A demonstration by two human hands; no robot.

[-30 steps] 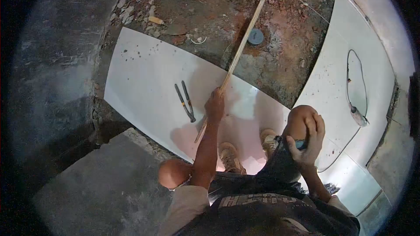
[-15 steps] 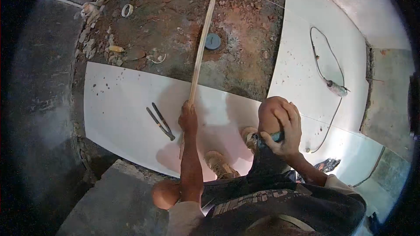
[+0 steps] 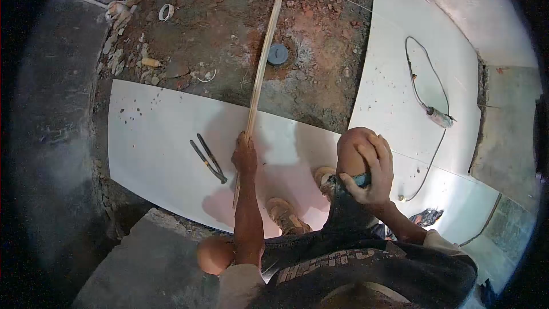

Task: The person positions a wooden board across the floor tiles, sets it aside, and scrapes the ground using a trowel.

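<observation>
My left hand (image 3: 245, 155) is closed around a long, thin wooden strip (image 3: 263, 68) near its lower end. The strip slants up and away, across the white panel and over the bare dirt. On my bent knee rests my right hand (image 3: 372, 169), its fingers curled over the kneecap. Between thumb and palm it holds a small teal object (image 3: 361, 179); the rest of that is hidden, so its kind is unclear. Left of my left hand, a pair of pincers (image 3: 209, 159) lies on the panel with its handles spread.
Beneath my feet lies a white panel (image 3: 154, 137); a second white panel (image 3: 394, 91) bears a cylindrical tool (image 3: 439, 117) with a looped cable. A round grey cap (image 3: 278, 54) sits in the rubble-strewn dirt (image 3: 223, 28). A pale ring (image 3: 166, 12) lies farther left.
</observation>
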